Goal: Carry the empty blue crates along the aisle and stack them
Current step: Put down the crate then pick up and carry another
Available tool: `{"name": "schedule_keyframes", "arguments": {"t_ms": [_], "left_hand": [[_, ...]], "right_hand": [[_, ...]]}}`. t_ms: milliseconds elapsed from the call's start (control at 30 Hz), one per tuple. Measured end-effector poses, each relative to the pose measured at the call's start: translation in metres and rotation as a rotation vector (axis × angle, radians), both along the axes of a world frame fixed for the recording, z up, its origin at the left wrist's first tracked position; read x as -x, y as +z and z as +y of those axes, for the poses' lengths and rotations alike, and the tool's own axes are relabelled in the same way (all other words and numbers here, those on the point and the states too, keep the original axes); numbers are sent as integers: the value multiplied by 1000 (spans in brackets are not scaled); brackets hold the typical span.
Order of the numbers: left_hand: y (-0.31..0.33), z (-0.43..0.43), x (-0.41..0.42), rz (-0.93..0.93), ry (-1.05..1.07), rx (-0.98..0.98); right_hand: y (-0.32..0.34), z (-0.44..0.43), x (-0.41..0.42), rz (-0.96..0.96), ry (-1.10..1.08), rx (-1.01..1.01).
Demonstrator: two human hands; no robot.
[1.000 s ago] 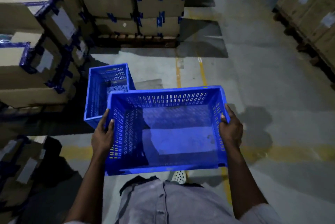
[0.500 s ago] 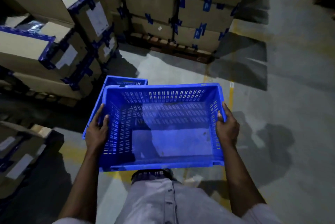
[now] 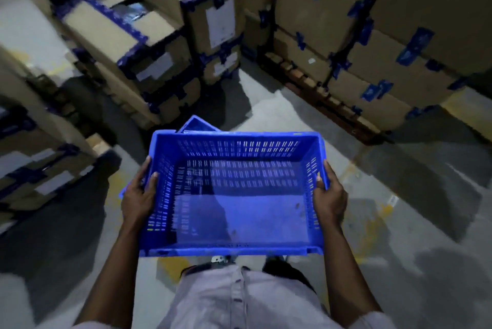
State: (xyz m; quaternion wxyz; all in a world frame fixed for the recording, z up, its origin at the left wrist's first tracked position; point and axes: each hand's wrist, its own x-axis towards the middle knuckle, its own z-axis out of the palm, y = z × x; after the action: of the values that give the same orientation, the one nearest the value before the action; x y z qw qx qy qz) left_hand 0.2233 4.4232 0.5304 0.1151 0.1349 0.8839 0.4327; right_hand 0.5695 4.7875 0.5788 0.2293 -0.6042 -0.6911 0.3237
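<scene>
— Where's the blue crate (image 3: 239, 211)?
— Empty, held in front of the person's waist above the floor (image 3: 399, 209). A second blue crate (image 3: 197, 125) peeks out past its far-left corner.
— Hands?
— The left hand (image 3: 138, 195) grips the left wall, the right hand (image 3: 330, 195) the right wall. Taped cardboard boxes (image 3: 159, 36) stand beyond.

slotted plastic crate (image 3: 239, 211), taped cardboard boxes (image 3: 346, 36)

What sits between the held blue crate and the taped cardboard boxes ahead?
In the head view, a second blue crate, mostly hidden behind the held crate; beyond it, bare concrete floor up to the boxes.
</scene>
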Motion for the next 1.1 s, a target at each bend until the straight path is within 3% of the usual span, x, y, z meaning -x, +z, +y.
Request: {"name": "schedule_keyframes", "arguments": {"t_ms": [200,300,500,833,1100], "left_hand": [[0,-5,-40,14,301,-22],[7,-11,-58,68,471,-118],[11,-22,-72,33,682,-114],[-27,-3,-88,-29,956,-106],[-89,20,-105,-54,1195,2]], "right_hand": [[4,88,89,-28,311,-5],[6,105,140,24,437,2],[-15,109,230,39,681,-7],[-34,124,334,24,852,94],[-94,129,434,-82,1065,144]]}}
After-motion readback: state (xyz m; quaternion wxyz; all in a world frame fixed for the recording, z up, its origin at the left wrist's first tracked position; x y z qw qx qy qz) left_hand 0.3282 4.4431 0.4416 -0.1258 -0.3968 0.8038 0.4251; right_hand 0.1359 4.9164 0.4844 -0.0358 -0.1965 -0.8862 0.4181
